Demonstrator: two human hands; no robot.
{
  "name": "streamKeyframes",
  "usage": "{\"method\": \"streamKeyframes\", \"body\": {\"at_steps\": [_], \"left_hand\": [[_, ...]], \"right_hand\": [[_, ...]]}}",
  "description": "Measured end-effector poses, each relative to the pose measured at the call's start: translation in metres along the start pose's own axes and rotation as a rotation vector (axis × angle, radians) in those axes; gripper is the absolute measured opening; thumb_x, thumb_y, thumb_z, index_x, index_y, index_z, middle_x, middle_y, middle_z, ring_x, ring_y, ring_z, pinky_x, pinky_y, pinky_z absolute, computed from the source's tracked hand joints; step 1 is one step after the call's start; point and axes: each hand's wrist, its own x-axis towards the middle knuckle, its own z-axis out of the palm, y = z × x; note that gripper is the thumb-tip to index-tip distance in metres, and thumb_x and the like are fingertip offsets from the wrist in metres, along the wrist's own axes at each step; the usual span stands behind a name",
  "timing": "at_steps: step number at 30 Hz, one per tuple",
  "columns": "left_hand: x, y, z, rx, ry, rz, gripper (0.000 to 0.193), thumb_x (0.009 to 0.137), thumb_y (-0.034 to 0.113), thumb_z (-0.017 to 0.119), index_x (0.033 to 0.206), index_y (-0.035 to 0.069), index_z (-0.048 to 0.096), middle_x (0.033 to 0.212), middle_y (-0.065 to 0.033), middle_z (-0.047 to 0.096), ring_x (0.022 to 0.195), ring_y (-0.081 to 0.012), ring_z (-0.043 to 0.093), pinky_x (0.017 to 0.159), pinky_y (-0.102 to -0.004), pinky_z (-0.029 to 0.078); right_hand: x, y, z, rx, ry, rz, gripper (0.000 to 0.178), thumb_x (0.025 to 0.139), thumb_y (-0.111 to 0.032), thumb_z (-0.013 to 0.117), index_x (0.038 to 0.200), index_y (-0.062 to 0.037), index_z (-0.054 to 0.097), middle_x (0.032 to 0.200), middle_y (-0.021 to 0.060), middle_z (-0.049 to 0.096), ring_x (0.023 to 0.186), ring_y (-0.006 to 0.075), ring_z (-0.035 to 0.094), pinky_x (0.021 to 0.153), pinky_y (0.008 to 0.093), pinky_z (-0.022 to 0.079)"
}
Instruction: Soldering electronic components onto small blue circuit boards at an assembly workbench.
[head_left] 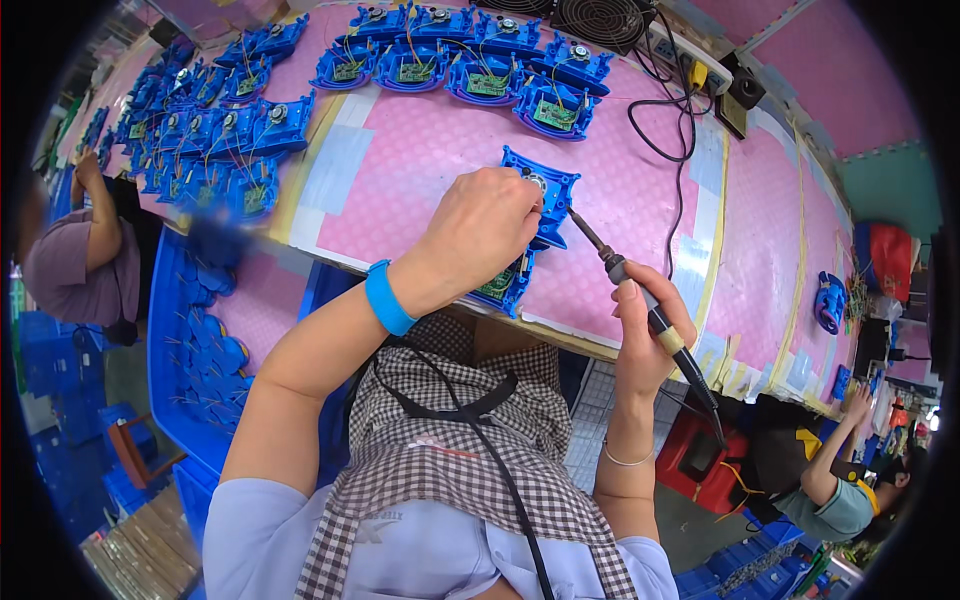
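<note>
Two bare hands work over a blue speaker shell [558,192] on a pink-topped bench [400,170], the R hand [648,325] gripping a soldering iron [640,285] pen-style, tip at the shell's R edge; actual contact can't be confirmed. The L hand [485,225] comes in from the shell's near L side, fingers curled in at the round speaker [541,188]; whether they pinch a wire is hidden. Directly on the near side of the speaker shell sits a 2nd blue shell [520,283] w/ a green circuit board [497,287], partly covered by the L hand & wrist. Progress, by appearances: this pair is prob. mid-soldering, its joints out of sight. Beyond the speaker shell, paired shells [485,85] w/ boards, speakers & thin wires look wired up; more pairs [230,128] stand to its far L, status harder to read. A lone blue piece [829,302] lies well to its R, too small to judge; the total left can't be counted. Room to move: pink surface stretches L of the speaker shell to a taped seam & R to a looping black cable [684,150], a poss. snag. Tightest is the near side, where the bench's front edge runs right by the 2nd shell; a blue bin [178,385] sits lower, to the L.
</note>
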Motion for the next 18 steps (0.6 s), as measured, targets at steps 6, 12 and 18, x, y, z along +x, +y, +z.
{"method": "streamKeyframes", "body": {"at_steps": [6,12,18], "left_hand": [[0.001,0.000,0.001,0.003,-0.006,0.001,0.012,0.076,0.010,0.065,0.079,0.000,0.070,0.075,-0.0163,0.065,0.071,-0.0321,0.064,0.065,-0.0417,0.050],[0.001,-0.001,0.001,0.005,-0.001,-0.003,0.012,0.075,0.010,0.065,0.079,0.000,0.069,0.076,-0.0163,0.065,0.071,-0.0319,0.065,0.065,-0.0412,0.050],[-0.001,0.002,-0.009,-0.096,0.006,-0.039,0.014,0.078,0.013,0.066,0.080,0.000,0.068,0.076,-0.0159,0.066,0.070,-0.0304,0.065,0.064,-0.0391,0.051]], "right_hand": [[-0.001,0.002,-0.002,0.002,0.010,-0.027,0.019,0.086,-0.007,0.065,0.101,0.0046,0.067,0.083,0.0084,0.067,0.065,0.0095,0.059,0.058,0.0210,0.046],[-0.002,0.003,-0.003,-0.002,0.026,-0.035,0.019,0.086,-0.008,0.065,0.101,0.0045,0.067,0.083,0.0089,0.067,0.065,0.0103,0.059,0.058,0.0215,0.046],[-0.003,0.004,-0.006,0.009,0.036,-0.034,0.020,0.087,-0.008,0.064,0.102,0.0053,0.066,0.083,0.0101,0.067,0.066,0.0111,0.059,0.059,0.0220,0.047]]}}
